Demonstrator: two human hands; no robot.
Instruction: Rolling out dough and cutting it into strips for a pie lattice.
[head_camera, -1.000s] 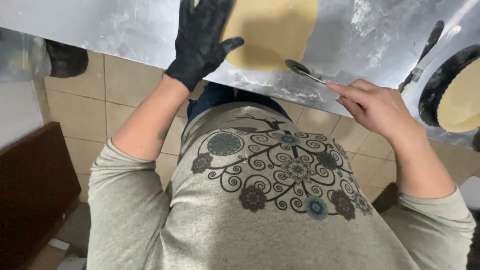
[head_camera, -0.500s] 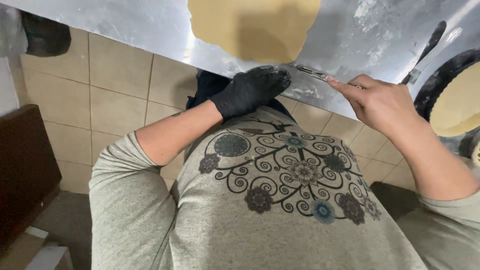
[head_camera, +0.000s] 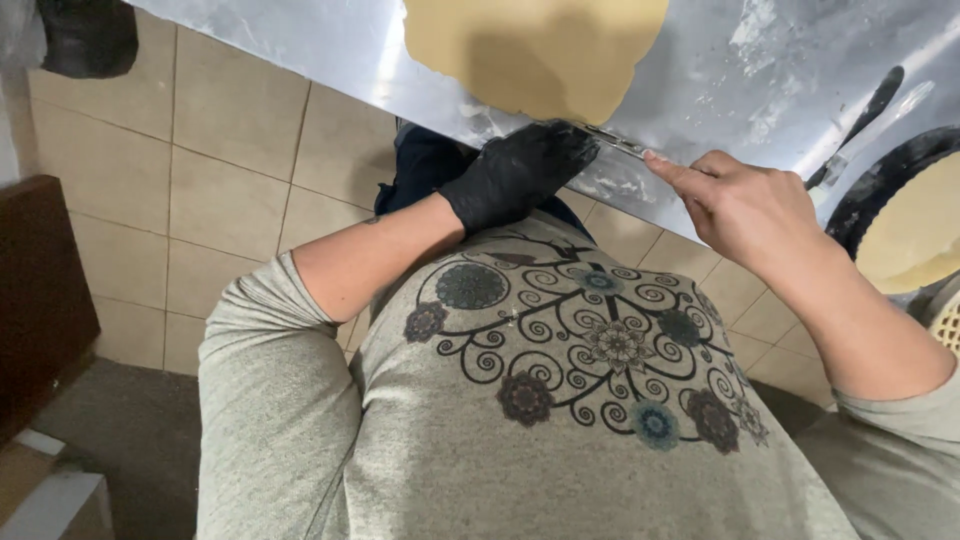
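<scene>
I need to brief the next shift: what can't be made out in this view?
Head view:
- Dough sheet: far part cut off by the top edge.
- Knife: tip hidden by the left hand, handle by the right hand.
- Pan: cut off by the right edge.

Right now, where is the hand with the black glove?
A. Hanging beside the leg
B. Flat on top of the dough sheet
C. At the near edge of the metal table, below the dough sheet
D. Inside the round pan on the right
C: the gloved left hand sits curled at the rim of the metal table, just below the dough sheet, not on it.
</scene>
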